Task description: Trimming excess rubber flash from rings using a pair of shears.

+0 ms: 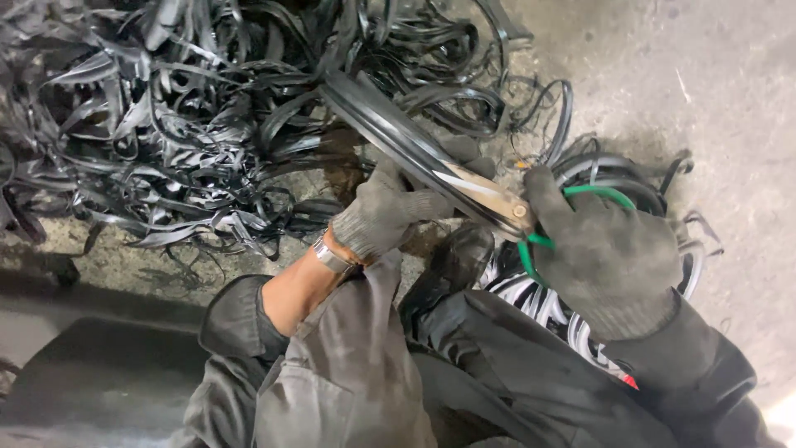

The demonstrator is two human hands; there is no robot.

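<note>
My left hand (388,207), in a dirty grey knit glove, grips a long black rubber strip (377,116) that slants up to the left. My right hand (609,249), also gloved, holds a pair of large shears with green handles (531,249). The metal blades (485,191) are closed around the strip just beside my left hand. A metal watch (332,257) sits on my left wrist.
A big tangled heap of cut black rubber strips (166,124) covers the floor at upper left. More coiled black rings (613,178) lie under my right hand. Bare concrete floor (705,83) spreads to the right. My knees in grey work clothes (365,373) fill the bottom.
</note>
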